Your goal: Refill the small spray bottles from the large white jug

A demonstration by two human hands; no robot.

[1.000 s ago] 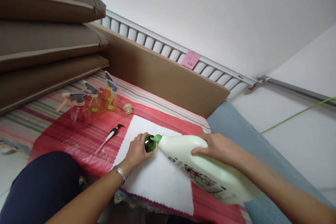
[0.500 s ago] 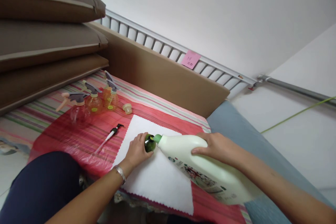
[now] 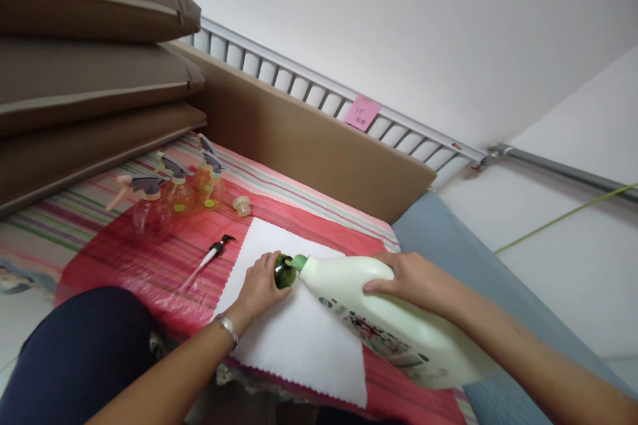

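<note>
My left hand (image 3: 262, 282) is wrapped round a small dark green bottle (image 3: 285, 272) over a white cloth (image 3: 304, 339) with a zigzag edge. My right hand (image 3: 411, 281) grips the handle of a large pale green jug (image 3: 349, 279), tipped on its side. Its green spout (image 3: 299, 262) meets the mouth of the small bottle; whether liquid flows cannot be seen. To the left of the cloth lies a black and white pump head (image 3: 215, 250) with its long tube.
Several clear spray bottles (image 3: 179, 198) with grey triggers stand at the back left, near a small beige cap (image 3: 242, 206). Brown cushions (image 3: 100, 76) are stacked at the left. Behind the red sheet (image 3: 124, 259) rises a brown board (image 3: 299, 139).
</note>
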